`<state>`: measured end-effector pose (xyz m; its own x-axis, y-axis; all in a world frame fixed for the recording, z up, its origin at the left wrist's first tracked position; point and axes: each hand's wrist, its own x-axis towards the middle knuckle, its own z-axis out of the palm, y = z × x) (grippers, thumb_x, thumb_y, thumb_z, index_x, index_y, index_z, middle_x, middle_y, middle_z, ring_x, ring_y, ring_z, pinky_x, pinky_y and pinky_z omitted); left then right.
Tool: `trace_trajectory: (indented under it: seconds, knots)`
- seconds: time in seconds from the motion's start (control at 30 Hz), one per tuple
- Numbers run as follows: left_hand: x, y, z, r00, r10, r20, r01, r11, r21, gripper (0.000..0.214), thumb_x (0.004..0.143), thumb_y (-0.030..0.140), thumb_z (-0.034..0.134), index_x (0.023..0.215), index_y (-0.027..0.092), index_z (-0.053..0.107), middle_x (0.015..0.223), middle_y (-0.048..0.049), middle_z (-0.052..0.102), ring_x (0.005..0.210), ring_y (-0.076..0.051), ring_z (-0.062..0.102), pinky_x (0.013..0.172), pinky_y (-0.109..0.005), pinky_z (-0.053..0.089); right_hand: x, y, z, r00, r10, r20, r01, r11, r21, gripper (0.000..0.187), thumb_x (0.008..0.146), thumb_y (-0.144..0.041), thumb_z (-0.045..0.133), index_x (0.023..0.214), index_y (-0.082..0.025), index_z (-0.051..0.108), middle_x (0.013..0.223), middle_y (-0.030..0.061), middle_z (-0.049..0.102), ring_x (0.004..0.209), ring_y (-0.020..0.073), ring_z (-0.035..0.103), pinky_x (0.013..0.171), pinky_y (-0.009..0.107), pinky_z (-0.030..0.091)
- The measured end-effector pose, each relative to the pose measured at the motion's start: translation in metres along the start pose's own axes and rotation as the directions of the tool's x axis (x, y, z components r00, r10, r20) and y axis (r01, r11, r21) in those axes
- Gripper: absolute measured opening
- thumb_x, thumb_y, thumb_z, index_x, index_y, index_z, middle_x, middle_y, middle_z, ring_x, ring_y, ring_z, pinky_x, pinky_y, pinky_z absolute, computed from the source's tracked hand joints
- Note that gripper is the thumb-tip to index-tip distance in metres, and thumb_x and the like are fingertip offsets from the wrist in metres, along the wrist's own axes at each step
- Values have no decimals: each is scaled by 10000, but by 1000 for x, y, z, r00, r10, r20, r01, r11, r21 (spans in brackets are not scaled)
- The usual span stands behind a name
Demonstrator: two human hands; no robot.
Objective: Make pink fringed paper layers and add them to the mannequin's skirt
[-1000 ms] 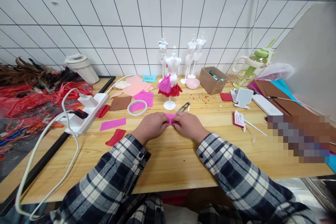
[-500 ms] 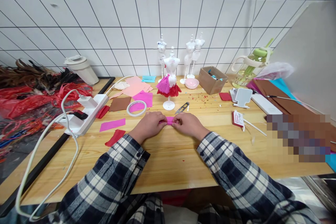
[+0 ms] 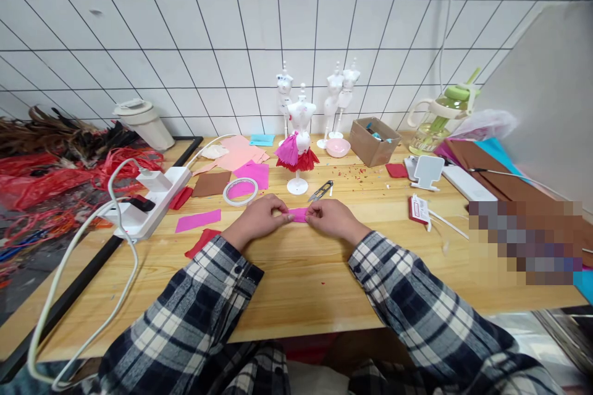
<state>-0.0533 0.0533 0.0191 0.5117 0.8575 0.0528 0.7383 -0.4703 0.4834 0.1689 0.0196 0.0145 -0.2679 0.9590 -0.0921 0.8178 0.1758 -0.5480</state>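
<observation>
A small strip of magenta crepe paper (image 3: 298,215) is stretched between my two hands, just above or on the wooden table. My left hand (image 3: 262,217) pinches its left end between thumb and forefinger. At the other end, my right hand (image 3: 334,220) grips the strip with its fingertips. Behind it stands a white mini mannequin (image 3: 301,117) dressed in a red ruffle skirt (image 3: 311,162) with a magenta pleated piece (image 3: 288,150) over one side. Thread snips (image 3: 320,191) lie just beyond my right hand. A roll of double-sided tape (image 3: 240,192) rests beyond my left hand.
Magenta (image 3: 198,221), red (image 3: 202,242) and brown (image 3: 212,184) paper pieces lie at left, near a white power strip (image 3: 152,203) with looping cables. Further mannequins (image 3: 334,99), a pink bowl (image 3: 338,147) and a cardboard box (image 3: 374,141) stand at the back. A green-lidded jug (image 3: 438,120) is at right.
My left hand has shifted slightly left and its fingers have opened out a little, so more of the magenta strip shows. My right hand stays nearly in place.
</observation>
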Motion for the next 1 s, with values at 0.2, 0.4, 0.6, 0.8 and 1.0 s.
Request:
trace_trajectory:
  seconds: [0.2,0.4,0.6,0.8,1.0]
  knots:
    - [4,-6,5,1000,-16,-22,16,1000,26,248,821,390,591,842,172,707,853,-56,679,758,-181,601,669,-295,455,0,-3,0,1000,15,-8,-15,1000,-16,250,857,-402,553,756,-207,672,741,-18,670,646,111,525,549,245,272]
    - [3,-3,4,1000,-7,-19,9,995,97,231,830,372,582,853,174,700,856,-64,677,781,-198,609,700,-319,466,2,-5,1,999,45,-21,-46,997,-66,244,850,-385,529,725,-208,641,742,-10,662,627,114,501,539,252,246]
    - [-3,22,-6,956,277,-98,-233,919,319,215,896,334,566,996,204,704,996,-87,684,976,-251,595,879,-403,427,5,-6,2,997,67,-32,-70,992,-102,224,840,-382,531,739,-228,658,746,-8,668,616,124,491,532,261,231]
    - [3,22,6,928,353,121,-373,890,262,260,947,315,512,1021,190,727,937,-93,697,925,-222,614,841,-346,452,5,-10,4,996,86,-21,-88,990,-113,210,855,-368,543,748,-237,667,774,-4,681,661,137,536,545,263,252]
    - [4,18,8,950,296,98,-311,915,258,271,936,319,520,1039,193,736,945,-98,669,894,-214,617,797,-328,467,0,-8,0,990,48,-132,-66,989,-130,218,845,-375,616,999,-227,660,946,29,682,800,159,581,637,261,345]
